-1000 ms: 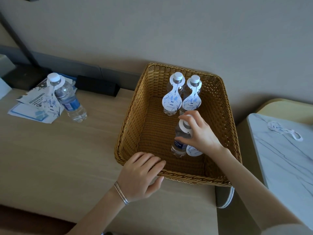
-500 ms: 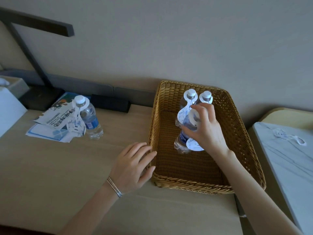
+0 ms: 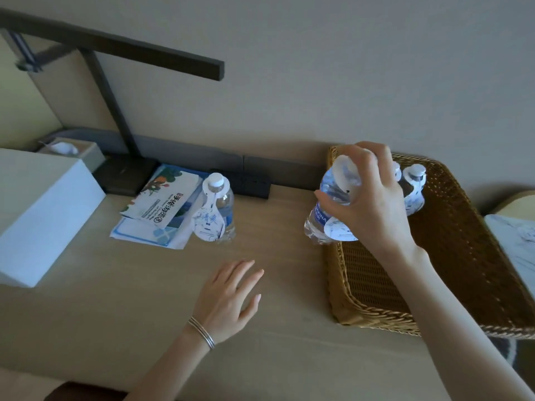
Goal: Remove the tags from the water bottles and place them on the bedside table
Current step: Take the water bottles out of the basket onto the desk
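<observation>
Currently the right hand (image 3: 373, 204) grasps a clear plastic water bottle with a blue label (image 3: 325, 209) from above, fingers curled round its neck and shoulder; the cap is hidden under them. Bottle is tilted, its base over the left rim of the brown woven wicker basket (image 3: 434, 279), which sits at the right end of the pale wooden desktop (image 3: 115, 314). A white paper tag with blue print (image 3: 338, 234) is looped on this bottle's neck; its rounded lower end shows just below the palm. Left hand (image 3: 228, 299) is released, fingers straight and slightly spread, palm down over the desktop toward its front edge, left of the basket; contact with the surface cannot be told. Silver bangles (image 3: 202, 332) sit on that wrist. Two more tagged bottles (image 3: 414, 189) stand upright at the basket's far end, partly hidden behind the right hand. A second clear water bottle (image 3: 224, 209) stands upright toward the desktop's rear edge, its own white tag (image 3: 207, 224) hanging down its front, just beside a stack of printed leaflets (image 3: 162, 204). Large white box (image 3: 37, 215) occupies the left edge. Black desk lamp (image 3: 114, 108) rises from the rear edge, with a grey tissue box (image 3: 75, 153) next to its base. Black socket strip (image 3: 252, 183) lies along the rear edge behind the standing bottle. Grey-veined marble bedside table (image 3: 512, 250) shows beyond the basket's right side, mostly cut off.
</observation>
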A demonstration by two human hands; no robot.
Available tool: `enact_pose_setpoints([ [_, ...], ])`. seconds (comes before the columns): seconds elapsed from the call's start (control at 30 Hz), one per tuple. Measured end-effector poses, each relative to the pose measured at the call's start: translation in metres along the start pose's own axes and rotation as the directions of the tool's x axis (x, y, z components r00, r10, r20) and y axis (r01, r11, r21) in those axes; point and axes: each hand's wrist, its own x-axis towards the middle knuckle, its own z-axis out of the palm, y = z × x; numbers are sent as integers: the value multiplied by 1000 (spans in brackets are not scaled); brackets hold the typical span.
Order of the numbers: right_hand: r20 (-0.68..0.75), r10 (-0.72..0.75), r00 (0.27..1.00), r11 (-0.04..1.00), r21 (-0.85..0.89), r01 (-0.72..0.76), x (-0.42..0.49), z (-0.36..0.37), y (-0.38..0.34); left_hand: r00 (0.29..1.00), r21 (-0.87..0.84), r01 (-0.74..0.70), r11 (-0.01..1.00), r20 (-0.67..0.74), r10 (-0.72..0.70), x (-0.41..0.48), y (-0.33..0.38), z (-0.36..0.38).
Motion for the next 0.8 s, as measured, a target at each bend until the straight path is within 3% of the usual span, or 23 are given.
enact_pose_setpoints([
  [0.37, 196, 215, 957, 975, 20, -223, -72, 131, -33, 969, -35, 84, 996, 238, -73, -72, -63, 76],
  [0.5, 197, 247, 949, 967, 13, -254, -88, 163, -40, 942, -82, 141, 987, 319, -108, -83, -68, 91],
  [0.8, 151, 269, 951, 963, -25, -268, -55, 207, -35, 951, -74, -7, 997, 308, 29, -71, -97, 107],
])
